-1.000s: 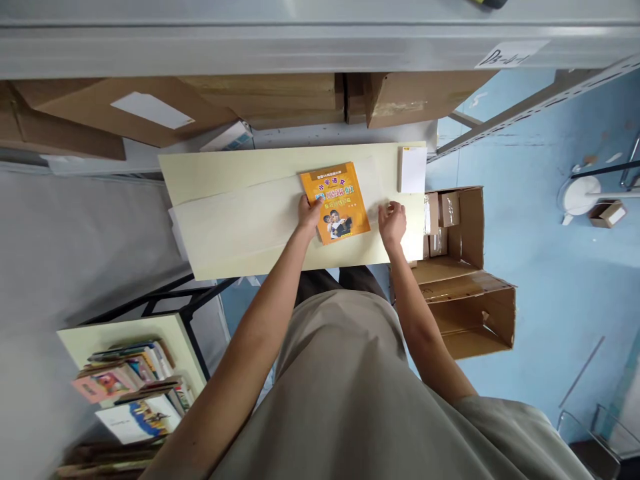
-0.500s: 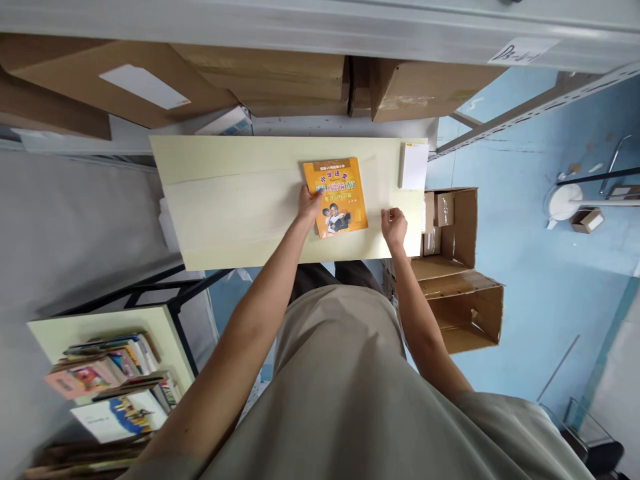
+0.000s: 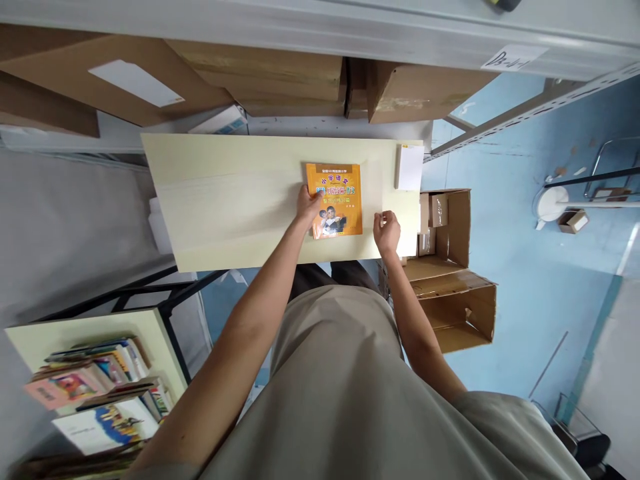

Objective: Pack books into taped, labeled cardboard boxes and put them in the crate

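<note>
An orange paperback book (image 3: 345, 212) with a picture of people on its cover lies face up over a pale, thin sheet (image 3: 235, 200) on the cream tabletop (image 3: 220, 257). My left hand (image 3: 309, 205) grips the book's left edge, thumb on the cover. To the right of the book, my right hand (image 3: 387, 233) is closed, with fingertips pinched together by the sheet's right edge. What it pinches, if anything, is too small to make out. A small white pad or box (image 3: 409, 167) rests at the tabletop's far right corner.
Cardboard boxes (image 3: 280, 77) stand on a grey metal shelf (image 3: 320, 30) behind the table. Open cardboard boxes (image 3: 457, 227) are at the right. Stacks of books (image 3: 107, 423) sit on a lower board (image 3: 37, 337) at lower left.
The book has turned a little and now lies straighter, with my left hand still on it. My right hand stays closed beside it. The whole view has shifted slightly.
</note>
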The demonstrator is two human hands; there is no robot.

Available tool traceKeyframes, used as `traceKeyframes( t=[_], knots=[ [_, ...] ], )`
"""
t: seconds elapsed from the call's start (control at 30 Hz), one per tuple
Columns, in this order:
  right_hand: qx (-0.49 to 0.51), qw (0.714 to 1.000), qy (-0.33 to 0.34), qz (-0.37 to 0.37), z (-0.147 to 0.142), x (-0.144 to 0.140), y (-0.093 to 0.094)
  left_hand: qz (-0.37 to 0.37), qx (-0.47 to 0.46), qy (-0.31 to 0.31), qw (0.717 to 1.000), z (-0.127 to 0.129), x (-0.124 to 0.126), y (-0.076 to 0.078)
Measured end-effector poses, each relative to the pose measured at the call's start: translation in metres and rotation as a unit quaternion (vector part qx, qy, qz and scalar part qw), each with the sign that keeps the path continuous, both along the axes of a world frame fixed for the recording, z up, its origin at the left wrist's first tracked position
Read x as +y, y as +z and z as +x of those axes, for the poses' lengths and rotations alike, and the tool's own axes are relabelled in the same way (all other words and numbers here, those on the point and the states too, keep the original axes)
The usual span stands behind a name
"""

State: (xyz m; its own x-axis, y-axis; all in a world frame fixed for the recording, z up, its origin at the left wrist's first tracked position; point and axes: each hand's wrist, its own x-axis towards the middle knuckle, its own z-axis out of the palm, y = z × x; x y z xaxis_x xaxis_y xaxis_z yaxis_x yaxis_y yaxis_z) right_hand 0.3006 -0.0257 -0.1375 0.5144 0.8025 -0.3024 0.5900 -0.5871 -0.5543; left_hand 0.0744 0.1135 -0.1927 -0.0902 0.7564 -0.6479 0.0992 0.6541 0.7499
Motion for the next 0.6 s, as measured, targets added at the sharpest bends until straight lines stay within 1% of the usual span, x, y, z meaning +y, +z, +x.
traceKeyframes(
  t=[0.07, 0.17, 0.27, 0.37, 0.47, 0.6],
  knots=[
    [-0.012, 1.000, 0.002, 0.010, 0.000, -0.002, 0.003, 0.000, 0.004, 0.003, 1.000, 0.002, -0.001, 0.001],
    [-0.023, 0.999, 0.027, 0.033, -0.003, -0.005, 0.008, -0.008, 0.022, 0.002, 1.000, 0.006, -0.004, 0.002],
    [-0.028, 0.996, 0.066, 0.045, -0.012, -0.005, 0.013, -0.010, 0.035, 0.005, 0.999, 0.008, -0.008, 0.003],
    [-0.026, 0.994, 0.095, 0.045, -0.023, -0.004, 0.016, 0.001, 0.025, 0.013, 1.000, 0.008, -0.011, 0.006],
    [-0.022, 0.995, 0.095, 0.036, -0.027, -0.004, 0.016, 0.006, 0.009, 0.022, 1.000, 0.005, -0.013, 0.008],
    [-0.024, 0.997, 0.072, 0.028, -0.019, -0.006, 0.016, 0.008, -0.005, 0.025, 1.000, 0.004, -0.014, 0.009]
  ],
)
